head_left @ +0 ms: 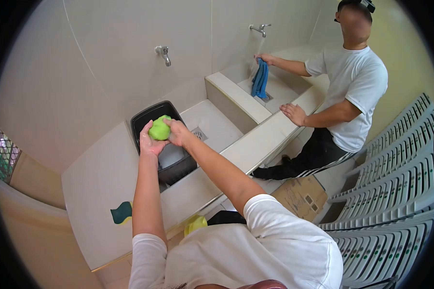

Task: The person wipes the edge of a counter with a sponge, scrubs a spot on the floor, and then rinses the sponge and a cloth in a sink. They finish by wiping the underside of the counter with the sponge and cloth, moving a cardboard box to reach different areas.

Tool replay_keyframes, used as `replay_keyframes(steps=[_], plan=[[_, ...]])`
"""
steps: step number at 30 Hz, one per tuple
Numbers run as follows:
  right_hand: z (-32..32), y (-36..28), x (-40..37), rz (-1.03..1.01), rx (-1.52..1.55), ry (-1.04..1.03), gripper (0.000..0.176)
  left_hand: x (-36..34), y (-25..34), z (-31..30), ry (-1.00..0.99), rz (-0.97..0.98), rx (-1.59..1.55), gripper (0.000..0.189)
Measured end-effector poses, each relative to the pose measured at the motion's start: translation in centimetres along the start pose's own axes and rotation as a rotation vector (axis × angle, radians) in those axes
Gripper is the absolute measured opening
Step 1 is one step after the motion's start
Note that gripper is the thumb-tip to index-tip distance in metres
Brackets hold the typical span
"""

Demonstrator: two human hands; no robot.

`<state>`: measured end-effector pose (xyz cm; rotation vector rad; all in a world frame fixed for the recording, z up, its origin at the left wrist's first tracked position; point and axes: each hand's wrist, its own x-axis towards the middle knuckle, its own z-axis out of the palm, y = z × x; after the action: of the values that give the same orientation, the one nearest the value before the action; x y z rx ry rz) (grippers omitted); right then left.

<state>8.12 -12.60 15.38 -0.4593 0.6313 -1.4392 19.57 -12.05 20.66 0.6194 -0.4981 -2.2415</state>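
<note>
Both of the person's hands are closed around one green cloth (159, 129), bunched into a tight ball. The left hand (148, 143) cups it from below and the side, and the right hand (179, 133) presses in from the other side with the fingers curled over it. The ball is held in the air just above one black tub (142, 118), which stands in the nearer of two tiled basins, close to the wall. One drain grate (199, 134) shows in the basin floor just beside the tub. Two taps are fixed to the wall: one tap (163, 52) above the tub and a second tap (260, 29) above the farther, raised basin, with water running from the second. On the flat counter (96, 178) to the left of the arms lies one sponge (122, 212), dark green on top and yellow beneath, well apart from the tub. One small yellow object (196, 224) shows below the counter edge near the person's chest, but what it is cannot be told. A second person in a white shirt stands at the far basin. One of their hands (265, 59) holds one blue cloth (260, 79) under the running water, and the other hand (294, 113) rests flat on the ledge (260, 139). One cardboard box (301, 195) sits on the floor near that person's feet. To the right is a stack of pale plastic chairs (395, 183), nested too closely to count.
</note>
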Motion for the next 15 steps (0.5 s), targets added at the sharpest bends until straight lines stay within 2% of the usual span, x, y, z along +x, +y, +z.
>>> replay_keyframes(steps=[1, 3, 4, 5, 7, 8, 9, 10, 11, 13, 14, 15], plan=[[0.2, -0.2, -0.5, -0.003, -0.004, -0.005, 0.032, 1.2, -0.1, -1.0, -0.005, 0.005, 0.0, 0.035], [1.0, -0.7, -1.9, 0.146, -0.63, 0.298, 0.038, 4.6, 0.1, -4.7, 0.172, 0.136, -0.08, 0.034], [0.9, -0.4, -2.0, 0.267, -0.56, 0.312, 0.045, 4.8, 0.2, -5.2, 0.221, 0.161, -0.067, 0.032], [0.7, -0.6, -1.9, 0.269, -0.561, 0.312, 0.045, 5.2, 0.1, -5.5, 0.222, 0.161, -0.069, 0.032], [1.4, -2.0, -3.0, 0.646, 0.283, 0.217, 0.05, 4.3, -0.8, -4.0, 0.446, 0.404, 0.206, 0.038], [1.7, -2.2, -2.9, 0.635, 0.349, 0.266, 0.05, 3.7, -1.1, -3.2, 0.452, 0.402, 0.203, 0.038], [1.3, -1.9, -2.7, 0.641, 0.347, 0.268, 0.05, 3.1, -1.4, -2.1, 0.372, 0.451, 0.428, 0.042], [0.7, -1.6, -2.2, 0.547, 0.289, 0.151, 0.048, 2.8, -1.6, -1.4, 0.285, 0.497, 0.654, 0.046], [0.2, -1.2, -1.7, 0.45, 0.231, 0.032, 0.047, 2.2, -1.9, -0.8, 0.138, 0.465, 0.656, 0.044], [-0.6, -0.5, -0.4, 0.402, 0.225, 0.059, 0.044, 2.3, -1.9, -0.7, 0.042, 0.447, 0.748, 0.033], [-0.8, -0.3, 0.2, 0.406, 0.346, 0.097, 0.042, 2.2, -1.9, -0.6, 0.043, 0.454, 0.747, 0.033], [-0.9, 0.0, 0.7, 0.411, 0.464, 0.134, 0.04, 2.0, -1.8, -0.4, 0.129, 0.457, 0.692, 0.029]])
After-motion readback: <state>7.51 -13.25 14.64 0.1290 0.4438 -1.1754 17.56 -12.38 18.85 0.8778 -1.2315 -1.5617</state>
